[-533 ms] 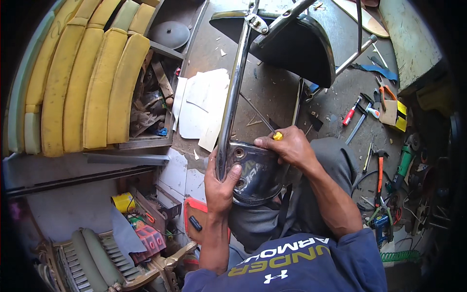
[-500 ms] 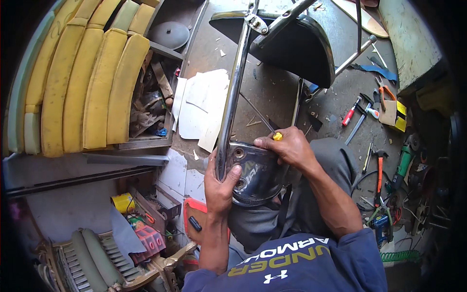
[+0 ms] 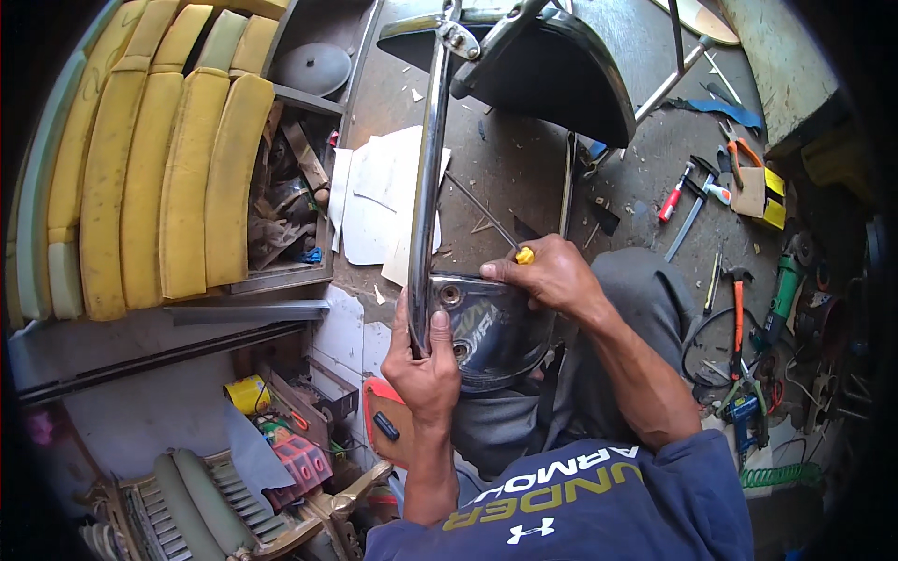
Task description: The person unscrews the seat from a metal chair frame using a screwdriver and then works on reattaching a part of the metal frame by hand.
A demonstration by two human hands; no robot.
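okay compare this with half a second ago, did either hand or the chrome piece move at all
Nothing visibly changed. The left hand still grips the chrome tube beside the shiny metal plate, and the right hand still holds the yellow-handled tool at the plate's upper edge.

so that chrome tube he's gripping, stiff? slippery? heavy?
Likely stiff: the chrome tube runs straight with no visible sag. Probably slippery, since its polished surface mirrors the surroundings; the left hand wraps fully around it. Probably top-heavy, as it joins the dark curved shell at its far end.
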